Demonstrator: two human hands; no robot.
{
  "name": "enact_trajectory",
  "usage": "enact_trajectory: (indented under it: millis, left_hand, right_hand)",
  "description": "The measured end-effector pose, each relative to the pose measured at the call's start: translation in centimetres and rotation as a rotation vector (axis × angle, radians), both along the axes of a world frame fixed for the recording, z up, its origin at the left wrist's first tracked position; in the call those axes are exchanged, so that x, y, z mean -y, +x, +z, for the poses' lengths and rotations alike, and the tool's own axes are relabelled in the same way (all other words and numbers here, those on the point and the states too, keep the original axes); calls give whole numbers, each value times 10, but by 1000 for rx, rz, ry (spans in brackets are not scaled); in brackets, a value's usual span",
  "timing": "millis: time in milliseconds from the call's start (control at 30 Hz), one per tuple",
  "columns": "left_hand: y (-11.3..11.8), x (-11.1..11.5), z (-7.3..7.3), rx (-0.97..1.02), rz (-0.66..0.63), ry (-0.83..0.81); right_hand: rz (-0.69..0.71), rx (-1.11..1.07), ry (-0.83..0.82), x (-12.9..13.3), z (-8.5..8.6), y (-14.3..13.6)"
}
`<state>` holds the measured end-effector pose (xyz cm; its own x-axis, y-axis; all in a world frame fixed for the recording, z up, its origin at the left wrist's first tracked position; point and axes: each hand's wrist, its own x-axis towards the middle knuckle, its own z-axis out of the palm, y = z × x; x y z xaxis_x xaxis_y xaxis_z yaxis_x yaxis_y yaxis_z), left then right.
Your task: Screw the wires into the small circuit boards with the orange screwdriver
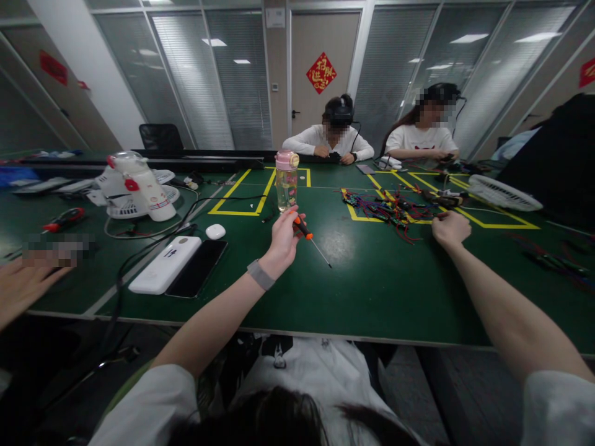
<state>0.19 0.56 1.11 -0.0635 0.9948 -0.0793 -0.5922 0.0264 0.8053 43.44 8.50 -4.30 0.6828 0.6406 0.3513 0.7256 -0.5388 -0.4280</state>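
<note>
Screwdriver (308, 234), judged light and stiff and best taken by its handle (302, 225), is held there over the bench (353, 303) in the loosely curled left hand (283, 235), pointed forward and down. The right hand (452, 229) is curled beside tangled wires (388, 207), its arm (502, 285) outstretched; any hold cannot be told.

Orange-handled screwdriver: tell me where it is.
Centre of the head view: the screwdriver is in the left hand, in front of the pink-lidded bottle.
</note>
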Motion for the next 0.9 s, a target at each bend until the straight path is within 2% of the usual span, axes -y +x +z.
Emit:
enact_trajectory:
  millis: [233, 533, 700, 900]
  left_hand:
    - [1, -4, -5, 11, 8, 14]
    - [1, 3, 1, 3, -3, -6]
    - [1, 1, 0, -1, -8, 0]
    - [1, 0, -2, 3, -10, 3]
  right_hand:
    - [-35, 115, 0, 9, 6, 0]
    - [-111, 204, 134, 12, 0, 6]
    - [-45, 304, 249, 15, -5, 10]
    - [55, 427, 292, 14, -10, 17]
